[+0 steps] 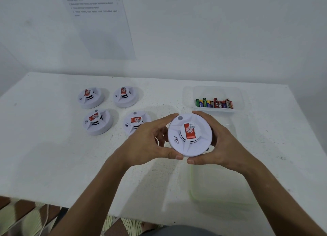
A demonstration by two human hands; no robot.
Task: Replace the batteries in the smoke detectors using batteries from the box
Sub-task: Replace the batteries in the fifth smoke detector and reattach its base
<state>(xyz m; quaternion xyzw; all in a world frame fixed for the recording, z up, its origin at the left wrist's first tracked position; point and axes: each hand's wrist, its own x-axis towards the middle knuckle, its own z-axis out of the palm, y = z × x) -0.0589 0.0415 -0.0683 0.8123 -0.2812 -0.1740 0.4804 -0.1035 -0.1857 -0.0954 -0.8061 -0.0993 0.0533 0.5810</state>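
Note:
A white round smoke detector [190, 135] with a red label is held above the table, its front facing me. My left hand [150, 143] grips its left rim with thumb and fingers. Its right rim is gripped by my right hand [223, 143]. Several more detectors of the same kind lie on the table to the left, the nearest [135, 122] partly behind my left hand. A clear plastic box [217, 97] at the back right holds several batteries [215, 103] lying in a row.
A clear lid with a green rim [221, 186] lies on the white table [53, 156] under my right forearm. A printed sheet [99, 21] hangs on the wall behind. The table's front edge runs close to my body.

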